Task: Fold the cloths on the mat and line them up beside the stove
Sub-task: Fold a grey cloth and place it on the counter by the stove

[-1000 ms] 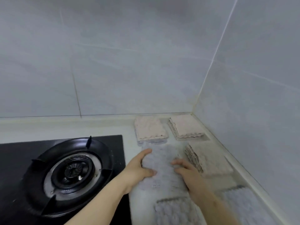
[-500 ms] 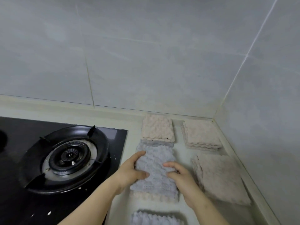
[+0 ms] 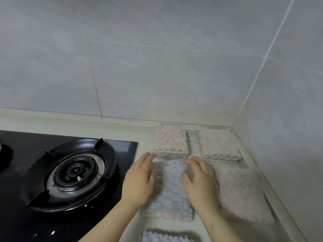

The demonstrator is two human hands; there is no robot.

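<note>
Lying on the pale counter (image 3: pixel 143 135) just to the right of the stove (image 3: pixel 75 172), one grey-blue cloth (image 3: pixel 170 187) was recorded, in a column of cloths running away from the viewer. It was flanked by both hands. The left hand (image 3: pixel 139 179) was laid flat along its left edge and the right hand (image 3: pixel 199 180) along its right edge, with fingers straight to loosely spread and nothing pinched or gripped.

Handling (judged): the cloth was taken to be light, soft and limp, with no stiffness of its own. A fold was expected to slump or spring apart unless pressed flat. Its nap was thought to grip the counter rather than slide. Hold was best taken at the two long side edges or the corners, so that the layers were shifted together.

Appearance: a folded oblong with thick fluffy pile in wavy rows and a grey-blue face; a pale pink layer was shown along the near edge.

Adjacent items: a far pink cloth (image 3: pixel 171 139) at its far end; a corner pink cloth (image 3: pixel 218 144) by the wall corner; a large pink cloth (image 3: pixel 243 193) just right of the right hand; a near grey-blue cloth (image 3: pixel 166 237) cut off at the lower edge.
</note>
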